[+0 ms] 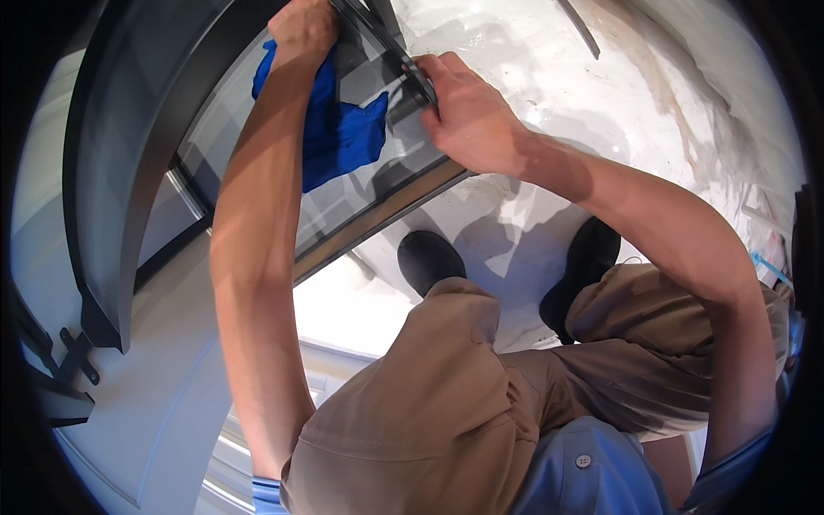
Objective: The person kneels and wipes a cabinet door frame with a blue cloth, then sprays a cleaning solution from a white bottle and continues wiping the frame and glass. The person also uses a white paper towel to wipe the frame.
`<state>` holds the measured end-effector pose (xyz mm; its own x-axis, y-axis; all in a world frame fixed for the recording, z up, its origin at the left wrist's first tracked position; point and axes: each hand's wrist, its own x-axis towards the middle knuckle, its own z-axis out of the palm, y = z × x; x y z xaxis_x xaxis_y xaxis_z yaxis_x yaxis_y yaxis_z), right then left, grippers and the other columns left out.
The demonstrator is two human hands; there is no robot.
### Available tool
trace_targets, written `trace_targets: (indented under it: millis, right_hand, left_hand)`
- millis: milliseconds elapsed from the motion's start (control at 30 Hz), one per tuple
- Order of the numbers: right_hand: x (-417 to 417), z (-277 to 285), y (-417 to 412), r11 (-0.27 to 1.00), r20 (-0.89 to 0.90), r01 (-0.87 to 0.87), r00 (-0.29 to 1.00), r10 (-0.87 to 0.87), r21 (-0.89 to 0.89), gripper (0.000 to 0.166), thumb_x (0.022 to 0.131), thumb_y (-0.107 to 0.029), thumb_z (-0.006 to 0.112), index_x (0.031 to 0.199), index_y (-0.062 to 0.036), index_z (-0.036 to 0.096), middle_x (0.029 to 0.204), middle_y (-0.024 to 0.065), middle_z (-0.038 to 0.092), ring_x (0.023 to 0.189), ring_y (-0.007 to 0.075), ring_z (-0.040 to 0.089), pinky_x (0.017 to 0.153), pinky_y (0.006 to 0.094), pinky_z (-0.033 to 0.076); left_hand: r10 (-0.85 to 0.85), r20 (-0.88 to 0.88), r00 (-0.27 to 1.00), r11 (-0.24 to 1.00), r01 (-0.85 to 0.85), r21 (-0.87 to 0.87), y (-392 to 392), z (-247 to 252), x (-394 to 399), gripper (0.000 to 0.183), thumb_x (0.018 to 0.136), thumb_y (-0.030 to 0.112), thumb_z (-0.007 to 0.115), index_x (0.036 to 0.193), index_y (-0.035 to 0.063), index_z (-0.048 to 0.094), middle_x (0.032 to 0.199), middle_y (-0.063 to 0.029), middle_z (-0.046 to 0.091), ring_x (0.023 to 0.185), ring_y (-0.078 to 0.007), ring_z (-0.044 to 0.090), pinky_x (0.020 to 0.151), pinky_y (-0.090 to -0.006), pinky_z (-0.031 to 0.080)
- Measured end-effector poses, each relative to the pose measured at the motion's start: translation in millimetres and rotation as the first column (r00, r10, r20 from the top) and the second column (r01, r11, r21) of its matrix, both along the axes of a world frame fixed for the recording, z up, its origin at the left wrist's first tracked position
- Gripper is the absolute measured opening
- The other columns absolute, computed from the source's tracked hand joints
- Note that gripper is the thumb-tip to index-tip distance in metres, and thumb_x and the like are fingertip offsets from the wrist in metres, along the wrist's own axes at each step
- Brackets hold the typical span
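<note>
My right hand [473,112] grips a thin dark strip [418,77] along the right edge of a dark framed panel, its thumb and fingers closed round it. At the top edge of the view, my left hand [304,27] is curled near the upper end of that strip; whether it holds anything is hidden. A crumpled blue cloth [351,132] lies on the panel's grey, mesh-like surface [335,209], partly beneath my left forearm. The panel's near edge [386,209] has a brown band between dark borders.
Large dark curved-looking frame parts [148,116] stand at the left, by a pale panelled surface [148,386]. White sheeting [644,122] covers the floor, with a loose dark strip [579,29] at the top. My black shoes [430,261] are below the panel.
</note>
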<state>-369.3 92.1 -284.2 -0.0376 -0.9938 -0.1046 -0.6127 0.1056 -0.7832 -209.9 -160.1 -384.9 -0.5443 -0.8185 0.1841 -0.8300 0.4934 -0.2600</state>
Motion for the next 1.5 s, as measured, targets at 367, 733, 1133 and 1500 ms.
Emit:
trace_targets:
  millis: [367,733,1133,1500]
  right_hand:
    - [-14.9,-2.6,2.5,0.999,-0.008,0.039,0.999,-0.039,0.022,0.045,0.087,-0.006,0.056,0.131,-0.0025,0.048,0.114,0.0217,0.054,0.103,0.0423,0.059,0.090,0.0474,0.049]
    - [-15.8,-7.4,2.1,0.998,-0.037,0.004,0.999,-0.002,0.060,0.048,0.089,-0.014,0.056,0.135,-0.0039,0.046,0.121,0.0199,0.054,0.115,0.0394,0.056,0.098,0.0454,0.048]
    - [-19.3,-6.3,3.0,1.000,0.040,0.014,0.999,-0.015,0.024,0.048,0.088,-0.012,0.058,0.134,-0.0045,0.047,0.118,0.0252,0.055,0.107,0.0454,0.058,0.094,0.0480,0.049]
    - [-23.7,-11.5,4.6,0.997,0.050,-0.051,0.997,0.054,-0.062,0.046,0.088,-0.010,0.056,0.132,0.0009,0.048,0.114,0.0283,0.055,0.103,0.0462,0.058,0.091,0.0476,0.049]
  left_hand:
    - [0.053,-0.222,0.974,0.987,-0.017,0.162,16.0,17.5,-0.9,0.032,0.089,0.021,0.058,0.120,0.0161,0.066,0.101,-0.0208,0.065,0.091,-0.0388,0.064,0.080,-0.0481,0.050]
    - [-0.183,-0.666,0.723,0.916,0.372,0.152,69.6,1.1,-20.1,0.024,0.086,0.005,0.061,0.108,-0.0004,0.070,0.114,-0.0213,0.065,0.108,-0.0390,0.056,0.096,-0.0452,0.048]
    - [-0.338,-0.563,0.754,0.436,0.656,0.616,196.8,58.7,2.5,0.035,0.073,0.001,0.064,0.106,0.0070,0.075,0.124,-0.0108,0.060,0.115,-0.0324,0.050,0.103,-0.0427,0.041]
    - [-0.226,-0.616,0.754,0.363,0.652,0.665,201.8,62.8,0.6,0.036,0.079,0.000,0.063,0.113,0.0074,0.073,0.128,-0.0130,0.057,0.121,-0.0322,0.050,0.107,-0.0412,0.041]
